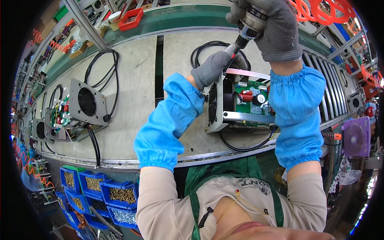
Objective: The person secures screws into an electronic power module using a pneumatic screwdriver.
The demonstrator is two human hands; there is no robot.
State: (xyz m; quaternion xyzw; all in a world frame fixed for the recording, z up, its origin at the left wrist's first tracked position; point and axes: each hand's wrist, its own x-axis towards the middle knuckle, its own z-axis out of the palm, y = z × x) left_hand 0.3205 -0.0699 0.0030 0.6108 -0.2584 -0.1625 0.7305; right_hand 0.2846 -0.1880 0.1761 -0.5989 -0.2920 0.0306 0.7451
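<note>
Right hand (278, 32) wrapped round power driver (252, 23); left hand (214, 68) by bit (233, 57), hold unclear. Unit (217, 125) likely heavy, stiff; grip frame (249, 117), spare fragile board (244, 107).

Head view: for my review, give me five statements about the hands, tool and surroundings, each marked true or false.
1. The right hand grips a power screwdriver. True.
2. The left hand rests on the purple box fan. False: it is at the screwdriver's bit.
3. The open metal unit in front of the person shows a green circuit board. True.
4. The blue parts bins are at the lower right. False: lower left.
5. Both sleeve covers are blue. True.
</note>
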